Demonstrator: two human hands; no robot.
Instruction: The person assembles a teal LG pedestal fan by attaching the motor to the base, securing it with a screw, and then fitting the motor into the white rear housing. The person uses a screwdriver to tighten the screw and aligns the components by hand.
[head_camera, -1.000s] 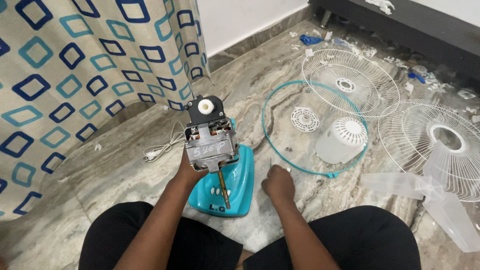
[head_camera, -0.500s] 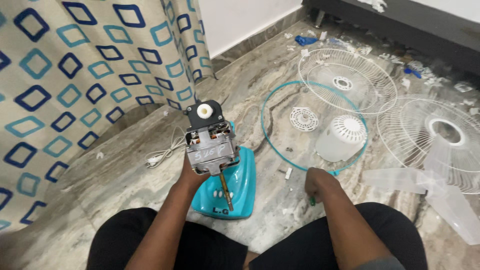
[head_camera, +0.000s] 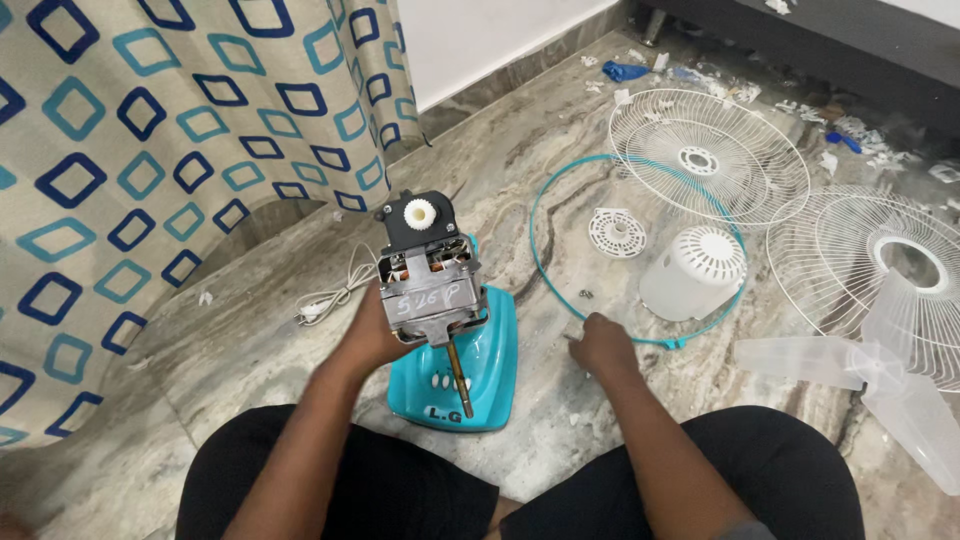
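Head view, looking down past my two black-clad knees to the marble floor: my left hand (head_camera: 372, 335) is clenched around one fan motor (head_camera: 427, 285), holding it upright over one turquoise fan base (head_camera: 487, 352), with the motor's single shaft (head_camera: 456, 370) pointing down toward me and one white gear (head_camera: 418, 212) on its black top. My right hand (head_camera: 603, 345) rests knuckles-up on the floor, just inside the near edge of one turquoise ring (head_camera: 560, 290); its fingers are curled under, and I cannot tell whether they pinch anything. Inside that ring lie one white motor cover (head_camera: 694, 273), one small round white vent disc (head_camera: 616, 232) and a couple of tiny dark screws (head_camera: 583, 294). Beyond it I count two white wire grilles (head_camera: 705, 155), side by side, and one clear fan blade (head_camera: 880, 365) lying over the nearer grille. One white cord (head_camera: 335, 295) trails left of the motor, near one patterned curtain (head_camera: 150, 150).
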